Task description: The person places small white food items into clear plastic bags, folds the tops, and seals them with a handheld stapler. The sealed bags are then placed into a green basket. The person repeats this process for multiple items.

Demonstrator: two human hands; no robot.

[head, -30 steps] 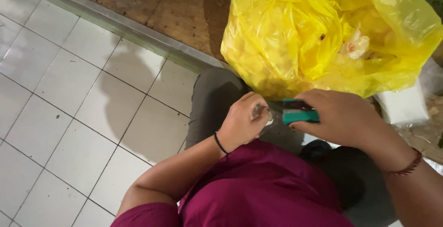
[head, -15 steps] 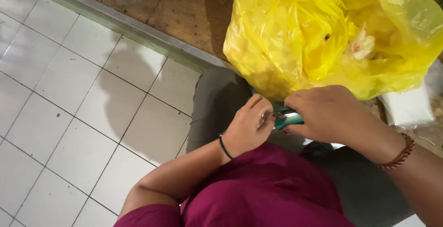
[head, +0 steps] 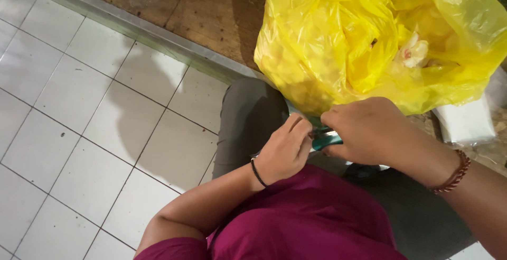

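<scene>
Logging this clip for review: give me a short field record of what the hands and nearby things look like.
setting: white tiled floor, wooden ledge
left hand: fingers curled, pinching something small, too hidden to identify
right hand: closed around a green-handled tool
hands: meeting over the lap
nearby: yellow plastic bag, full, just beyond the hands
clothing: maroon shirt

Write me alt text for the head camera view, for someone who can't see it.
Seen from above, a seated person's right hand grips a teal-handled tool against the left hand, over a lap in grey trousers. A full yellow plastic bag sits just ahead; white floor tiles lie to the left.
</scene>
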